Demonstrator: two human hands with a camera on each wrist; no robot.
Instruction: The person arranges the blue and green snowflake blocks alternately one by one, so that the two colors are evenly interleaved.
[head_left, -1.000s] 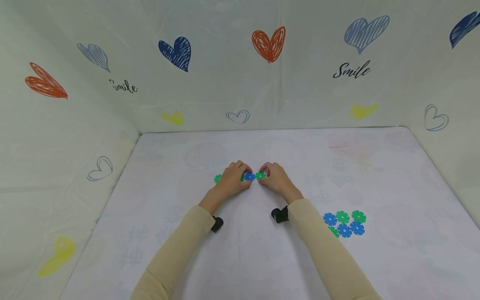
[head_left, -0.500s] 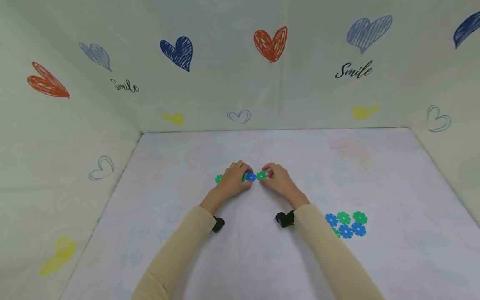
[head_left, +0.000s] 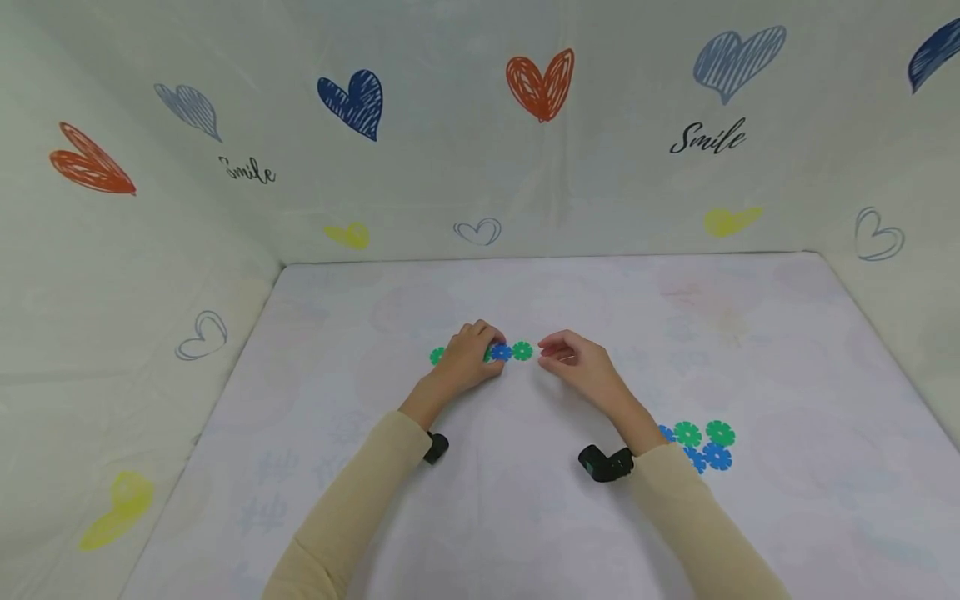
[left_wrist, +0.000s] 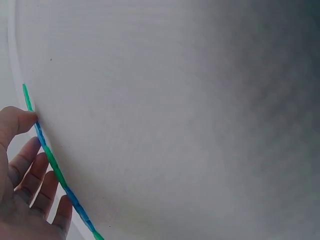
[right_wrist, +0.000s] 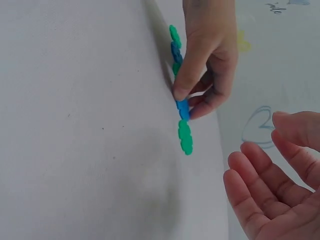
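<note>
A straight row of alternating green and blue flower-shaped discs [left_wrist: 55,166] lies on the white table, joined edge to edge. My left hand [head_left: 467,358] covers the middle of the row in the head view. Its thumb and fingers pinch the row at a blue disc [right_wrist: 183,110] near the right end. Beyond that, the last green disc [head_left: 522,351] sticks out uncovered; in the right wrist view this end green disc [right_wrist: 185,137] meets the blue one. My right hand [head_left: 587,365] stands just right of the row, apart from it, fingers loosely bent and holding nothing.
Loose flower discs lie on the table at the right, among them a green disc [head_left: 721,432] and a blue disc [head_left: 717,456]; my right sleeve [head_left: 697,517] partly covers the group. A white wall cloth [head_left: 435,175] with printed hearts rises behind the table [head_left: 480,500].
My right hand has let go of the end green disc and drawn back to the right, its sleeve covering more of the loose discs. My left hand stays on the row.
</note>
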